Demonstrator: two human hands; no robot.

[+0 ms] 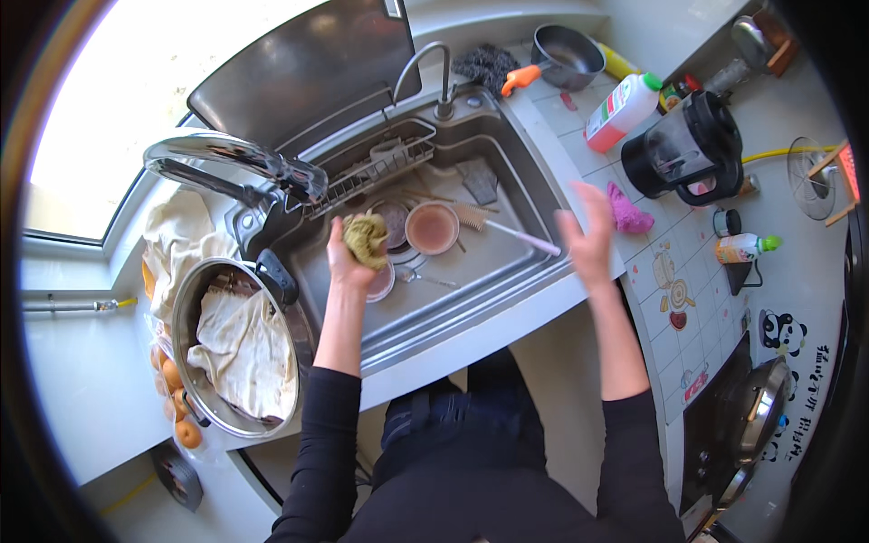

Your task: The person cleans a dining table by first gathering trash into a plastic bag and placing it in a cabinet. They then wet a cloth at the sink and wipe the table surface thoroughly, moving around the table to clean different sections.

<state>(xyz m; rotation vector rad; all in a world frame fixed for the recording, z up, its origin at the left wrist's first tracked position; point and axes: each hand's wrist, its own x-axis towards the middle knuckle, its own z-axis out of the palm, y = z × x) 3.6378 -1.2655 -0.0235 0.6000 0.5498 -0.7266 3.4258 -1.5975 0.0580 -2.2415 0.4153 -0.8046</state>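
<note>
A crumpled olive-green cloth (366,239) is gripped in my left hand (349,261) above the left part of the steel sink (502,268). My right hand (589,234), blurred, is raised over the sink's right rim with its fingers apart and nothing in it. Near it lies the pale handle of a brush (519,237), whose bristles point towards a bowl (432,229) of reddish-brown liquid. A second bowl (381,284) is partly hidden by my left hand. A spoon (428,278) and a grey cloth (479,181) lie on the sink floor.
A large steel pot (180,326) with white cloth inside stands left, beside bagged round orange fruit (172,373). The chrome faucet (237,159) reaches over the sink's left corner. To the right are a pink cloth (628,209), a detergent bottle (621,112), a blender (686,149) and a saucepan (569,58).
</note>
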